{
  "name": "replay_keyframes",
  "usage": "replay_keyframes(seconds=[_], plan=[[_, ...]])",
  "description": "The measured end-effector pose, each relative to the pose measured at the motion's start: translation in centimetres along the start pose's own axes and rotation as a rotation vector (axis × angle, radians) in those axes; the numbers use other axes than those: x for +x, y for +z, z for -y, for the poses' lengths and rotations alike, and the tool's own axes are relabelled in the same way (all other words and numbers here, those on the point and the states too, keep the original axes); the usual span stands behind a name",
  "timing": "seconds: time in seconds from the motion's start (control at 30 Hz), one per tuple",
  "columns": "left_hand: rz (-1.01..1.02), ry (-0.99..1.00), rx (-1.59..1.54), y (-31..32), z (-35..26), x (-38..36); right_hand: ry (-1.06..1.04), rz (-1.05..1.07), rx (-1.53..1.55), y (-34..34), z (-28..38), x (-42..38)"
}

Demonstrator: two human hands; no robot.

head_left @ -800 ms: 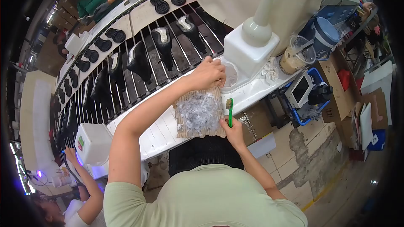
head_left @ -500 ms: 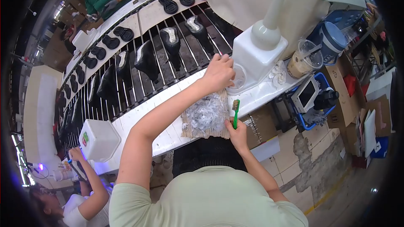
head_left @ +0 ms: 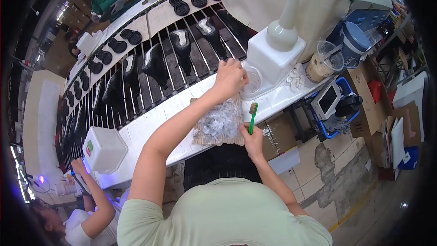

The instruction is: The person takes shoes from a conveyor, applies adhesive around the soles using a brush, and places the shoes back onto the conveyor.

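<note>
My right hand grips a green toothbrush, held upright with its brownish bristle head at the top. That hand is beside the right edge of a ribbed, straw-coloured board, which carries a heap of whitish, flaky residue. My left hand reaches over the far edge of the board, its fingers curled. Whatever they may hold is hidden. Just right of it, a clear cup stands against a white bottle with a long spout.
Black shoe uppers lie on a rack of metal rods beyond the white bench. Black soles line the ledge behind. A white container stands left, a drink cup right. Co-workers are across and at left.
My left hand has shifted slightly left, away from the clear cup. The toothbrush stays in my right hand. The whole view has moved a little.
</note>
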State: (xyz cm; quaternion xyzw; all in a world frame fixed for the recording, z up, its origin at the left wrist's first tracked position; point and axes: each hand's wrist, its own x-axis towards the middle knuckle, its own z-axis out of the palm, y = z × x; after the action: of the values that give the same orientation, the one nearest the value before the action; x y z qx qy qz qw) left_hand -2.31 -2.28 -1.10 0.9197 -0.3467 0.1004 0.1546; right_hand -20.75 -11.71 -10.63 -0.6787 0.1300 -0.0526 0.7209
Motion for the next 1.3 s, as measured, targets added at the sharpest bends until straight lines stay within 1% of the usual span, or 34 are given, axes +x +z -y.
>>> replay_keyframes(seconds=[0.1,0.23,0.27,0.37,0.5,0.6,0.67,0.77,0.8,0.9,0.93,1.0,1.03,1.07,1.17,1.2,1.23,1.3], plan=[[-0.025,-0.088,-0.110,-1.9,1.1,-1.1,0.022,-0.021,0.074,0.2,-0.5,0.6],[-0.044,-0.158,-0.153,-3.4,1.7,-2.3,0.054,-0.052,0.162,-0.1,-0.9,1.8],[-0.057,-0.151,-0.149,-3.4,1.9,-2.5,0.068,-0.060,0.181,-0.2,-1.0,2.1],[-0.188,-0.109,-0.159,-3.8,1.9,-2.7,0.090,-0.071,0.213,-0.5,-1.0,2.7],[-0.192,-0.133,-0.181,-6.3,1.4,-3.2,0.100,-0.085,0.256,-0.5,-1.5,3.0],[-0.252,-0.133,-0.198,-8.5,1.8,-3.9,0.105,-0.085,0.267,-0.5,-1.3,3.3],[-0.243,-0.179,-0.215,-10.6,1.1,-4.5,0.118,-0.089,0.267,-0.5,-1.2,2.9],[-0.159,-0.186,-0.191,-11.9,0.7,-5.8,0.124,-0.089,0.258,-0.4,-1.0,3.0],[-0.134,-0.191,-0.183,-11.6,0.6,-6.4,0.130,-0.086,0.246,-0.5,-0.9,3.0],[-0.006,-0.304,-0.220,-8.6,0.3,-8.4,0.152,-0.083,0.228,-0.8,-1.1,2.8],[0.081,-0.305,-0.219,-7.4,0.4,-9.1,0.156,-0.084,0.226,-1.0,-1.1,2.7],[0.074,-0.288,-0.109,-4.2,1.1,-11.4,0.228,-0.028,0.194,-1.8,-0.4,2.1],[0.070,-0.275,-0.054,-3.6,1.2,-12.1,0.262,-0.003,0.178,-2.1,0.2,1.9],[0.080,-0.297,-0.009,-3.4,1.6,-12.7,0.237,0.006,0.113,-2.0,0.9,1.7],[-0.026,-0.329,0.090,-4.1,2.2,-14.2,0.178,0.051,-0.058,-1.9,1.7,0.8],[-0.008,-0.329,0.071,-4.2,2.5,-14.8,0.156,0.079,-0.088,-1.8,1.3,1.0],[-0.034,-0.360,0.066,-4.4,2.9,-15.4,0.132,0.108,-0.115,-1.7,0.8,1.2],[-0.085,-0.412,0.067,-5.1,3.7,-16.6,0.099,0.130,-0.054,-1.6,-0.4,1.6]])
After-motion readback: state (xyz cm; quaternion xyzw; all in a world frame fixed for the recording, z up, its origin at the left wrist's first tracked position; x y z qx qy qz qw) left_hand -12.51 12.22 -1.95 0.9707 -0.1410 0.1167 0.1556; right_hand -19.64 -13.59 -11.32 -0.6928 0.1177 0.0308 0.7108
